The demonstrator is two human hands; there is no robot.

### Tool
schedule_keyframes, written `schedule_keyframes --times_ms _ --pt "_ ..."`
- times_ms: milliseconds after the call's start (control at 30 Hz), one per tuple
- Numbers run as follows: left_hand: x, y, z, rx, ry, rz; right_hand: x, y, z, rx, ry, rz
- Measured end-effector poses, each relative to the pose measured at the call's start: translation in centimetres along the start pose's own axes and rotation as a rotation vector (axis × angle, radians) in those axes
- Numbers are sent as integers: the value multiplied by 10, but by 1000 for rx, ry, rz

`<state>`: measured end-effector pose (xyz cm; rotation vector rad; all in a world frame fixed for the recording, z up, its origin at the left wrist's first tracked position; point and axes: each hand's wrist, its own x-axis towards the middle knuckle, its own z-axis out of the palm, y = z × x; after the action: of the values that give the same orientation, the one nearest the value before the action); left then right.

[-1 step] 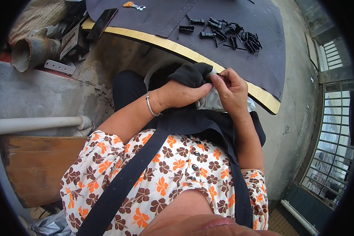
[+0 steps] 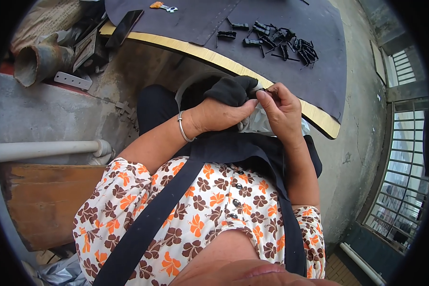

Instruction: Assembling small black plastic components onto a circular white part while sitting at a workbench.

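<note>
My left hand [image 2: 223, 113] is closed in front of me, its thumb bare and a silver bangle on the wrist. Black cloth [image 2: 229, 90] covers its fingers; whether worn or held, I cannot tell. A whitish tip [image 2: 258, 86] shows at the cloth's end. Right against it, my right hand [image 2: 286, 114] pinches thumb and finger together on a small dark piece [image 2: 268, 90], mostly hidden. Both hands are over a pale bucket [image 2: 181, 93], close to the table's edge. Beyond them, several black clip-like parts with thin rods [image 2: 283, 51] lie in a loose pile.
The table [image 2: 195, 49] has a dark cover and a light wooden edge. On it lie a phone [image 2: 125, 28] and a small wrench with an orange wrapping [image 2: 163, 6]. At the left are a rusty metal pipe piece [image 2: 43, 62], a white pipe [image 2: 43, 150] and a brown board [image 2: 47, 202].
</note>
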<state>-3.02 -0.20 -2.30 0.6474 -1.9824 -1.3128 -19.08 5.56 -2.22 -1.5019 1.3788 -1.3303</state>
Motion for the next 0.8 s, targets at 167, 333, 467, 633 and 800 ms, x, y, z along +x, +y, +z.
schedule_keyframes --times_ms 167,333,467,633,800 --pt "-1 8 4 99 104 -18 -4 -4 -4 -155 -83 -10" --pt "1 -4 5 587 175 511 -4 -2 3 -303 -106 92" --pt "-2 -4 8 599 169 457 -5 27 10 -148 -42 41" --pt "-4 -2 10 403 232 304 -7 17 3 131 -77 101" --pt "2 0 -3 24 115 47 -7 26 -9 -156 -233 125"
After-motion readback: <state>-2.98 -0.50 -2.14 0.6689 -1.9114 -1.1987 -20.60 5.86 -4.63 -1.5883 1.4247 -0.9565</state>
